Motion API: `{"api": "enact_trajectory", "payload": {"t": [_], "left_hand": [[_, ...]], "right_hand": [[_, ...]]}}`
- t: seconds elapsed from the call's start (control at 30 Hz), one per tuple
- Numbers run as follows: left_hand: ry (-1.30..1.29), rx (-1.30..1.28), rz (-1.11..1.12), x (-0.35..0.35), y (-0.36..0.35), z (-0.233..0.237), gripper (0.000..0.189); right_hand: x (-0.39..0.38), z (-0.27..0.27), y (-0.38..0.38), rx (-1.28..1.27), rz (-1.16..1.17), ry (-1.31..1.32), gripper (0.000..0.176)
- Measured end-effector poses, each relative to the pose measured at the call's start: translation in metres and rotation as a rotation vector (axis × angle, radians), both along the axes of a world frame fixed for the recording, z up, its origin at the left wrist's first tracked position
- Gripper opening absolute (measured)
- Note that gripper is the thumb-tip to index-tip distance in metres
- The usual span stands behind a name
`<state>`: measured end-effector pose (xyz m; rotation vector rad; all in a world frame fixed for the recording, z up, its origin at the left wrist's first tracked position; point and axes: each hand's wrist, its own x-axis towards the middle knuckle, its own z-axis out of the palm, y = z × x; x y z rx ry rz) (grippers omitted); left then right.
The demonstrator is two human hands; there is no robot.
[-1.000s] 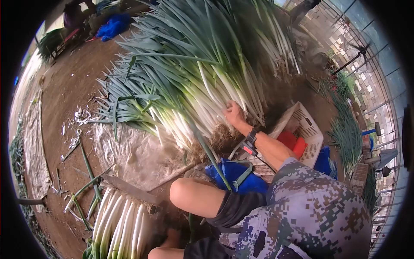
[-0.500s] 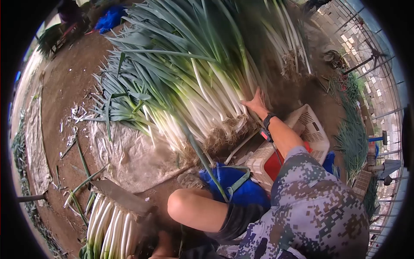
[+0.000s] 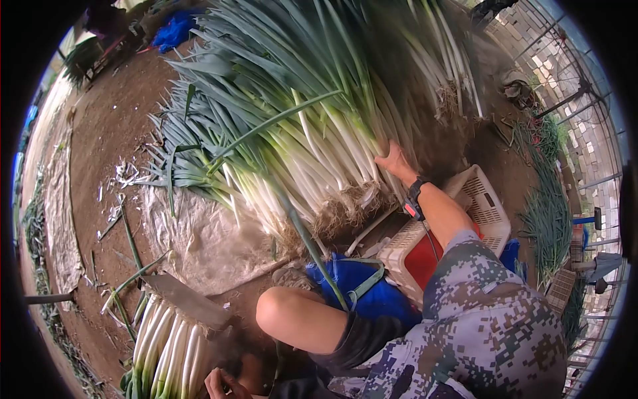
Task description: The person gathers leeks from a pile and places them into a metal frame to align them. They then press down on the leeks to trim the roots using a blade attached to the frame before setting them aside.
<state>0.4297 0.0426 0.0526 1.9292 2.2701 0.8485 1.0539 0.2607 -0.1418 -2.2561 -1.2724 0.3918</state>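
A large pile of long green onions, white stems and rooty ends toward me, lies across the ground. My right hand, wearing a black watch, grips stems at the pile's right side; its thumb shows and the other fingers are partly hidden behind the stems. Low at the bottom edge, my left hand is partly in view with fingers curled but apart, and nothing shows between them. Beside it a bunch of cleaned white-stemmed green onions lies under a broad flat metal plate.
A cream plastic crate with something red inside stands under my right forearm. Blue material lies by my bent knee. A pale sheet is spread beneath the pile. More onions lie along the right, near a brick wall.
My left hand has come into view at the bottom edge. My right hand has shifted slightly down at the stems, and a loose leaf across the pile has swung to a different slant.
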Motion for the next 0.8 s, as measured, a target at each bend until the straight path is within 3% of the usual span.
{"api": "enact_trajectory", "payload": {"t": [0.13,0.2,0.33,0.5,0.57,0.67,0.7,0.73,0.8], "left_hand": [[-0.132,-0.025,-0.031,-0.020,-0.013,-0.033,0.015],[-0.202,0.019,-0.124,-0.035,-0.017,-0.055,0.015],[-0.170,0.075,-0.187,-0.014,-0.008,-0.046,0.016],[-0.195,0.135,-0.238,-0.012,-0.019,-0.046,0.016],[-0.197,0.188,-0.191,-0.011,-0.029,-0.043,0.017],[-0.341,0.196,-0.110,-0.021,-0.048,-0.034,0.020],[-0.340,0.235,-0.094,-0.023,-0.053,-0.025,0.020],[-0.376,0.290,-0.104,-0.048,-0.067,-0.052,0.020],[-0.403,0.338,-0.077,-0.059,-0.080,-0.035,0.022]], "right_hand": [[-0.035,0.053,-0.022,0.069,0.130,0.130,0.063],[-0.049,0.072,-0.036,0.103,0.250,0.478,0.053],[-0.109,0.147,-0.062,0.039,0.332,1.252,0.044],[-0.182,0.168,-0.057,0.278,0.383,1.624,0.038],[-0.228,0.202,-0.051,0.423,0.364,1.774,0.034],[-0.278,0.248,-0.041,0.475,0.590,2.198,0.025],[-0.291,0.262,-0.031,0.384,0.730,2.395,0.026],[-0.326,0.258,-0.042,0.427,0.788,2.320,0.027],[-0.369,0.293,-0.038,0.375,0.879,2.325,0.024]]}}
